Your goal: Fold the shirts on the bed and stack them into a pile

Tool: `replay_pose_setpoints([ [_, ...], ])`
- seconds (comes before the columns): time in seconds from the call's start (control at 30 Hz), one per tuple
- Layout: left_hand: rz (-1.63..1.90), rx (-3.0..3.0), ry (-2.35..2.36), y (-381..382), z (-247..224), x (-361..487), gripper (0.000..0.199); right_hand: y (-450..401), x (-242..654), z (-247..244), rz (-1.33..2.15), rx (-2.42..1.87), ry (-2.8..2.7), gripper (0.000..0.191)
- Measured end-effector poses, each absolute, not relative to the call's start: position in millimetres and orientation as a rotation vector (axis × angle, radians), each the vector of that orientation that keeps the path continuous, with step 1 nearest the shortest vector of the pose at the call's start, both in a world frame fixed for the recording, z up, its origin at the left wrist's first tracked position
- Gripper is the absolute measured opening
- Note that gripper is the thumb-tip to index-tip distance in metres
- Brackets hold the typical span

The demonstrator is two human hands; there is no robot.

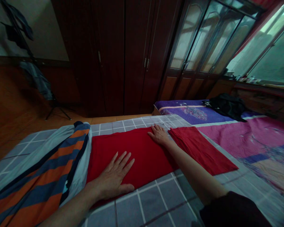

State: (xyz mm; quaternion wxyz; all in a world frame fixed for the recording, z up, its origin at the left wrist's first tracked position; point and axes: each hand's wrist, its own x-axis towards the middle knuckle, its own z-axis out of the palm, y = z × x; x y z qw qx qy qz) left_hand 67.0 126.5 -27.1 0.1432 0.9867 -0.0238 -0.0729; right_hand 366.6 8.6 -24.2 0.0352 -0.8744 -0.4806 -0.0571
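Note:
A red cloth lies flat, spread into a rough rectangle on the grey checked bedspread. My left hand rests palm down on its near left part with the fingers spread. Toward the far right corner of the same cloth, my right hand lies flat, fingers stretched out. Just right of my right forearm is a second red cloth, folded into layers. To the left of the first cloth sits an orange and blue striped garment with pale fabric along its edges.
Beyond the bed's far edge stands a dark wooden wardrobe. At the right, a purple and pink bed cover carries a black item. A stand with hanging clothes is at far left, and a window at upper right.

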Motion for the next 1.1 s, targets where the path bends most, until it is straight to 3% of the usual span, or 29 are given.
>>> replay_pose_setpoints([
  [0.13,-0.201,2.844,-0.071,128,-31,67,0.081,21,307,-32,-0.156,-2.514,-1.746,0.067],
  [0.3,-0.204,2.827,-0.031,128,-33,67,0.084,50,267,-39,-0.070,-2.292,-2.042,0.058],
  [0.6,-0.109,2.854,-0.047,140,-29,66,0.080,27,360,-29,-0.190,-2.658,-1.514,0.056],
  [0.77,-0.009,2.900,0.535,181,-36,64,0.087,-33,360,-30,-0.184,-2.737,-1.333,0.049],
  [1.0,0.191,2.844,0.864,202,-46,67,0.083,-110,348,-25,-0.067,-2.816,-1.106,0.046],
  [1.1,0.269,2.609,0.871,206,-49,69,0.080,-119,350,-22,0.187,-2.732,-0.940,0.042],
])
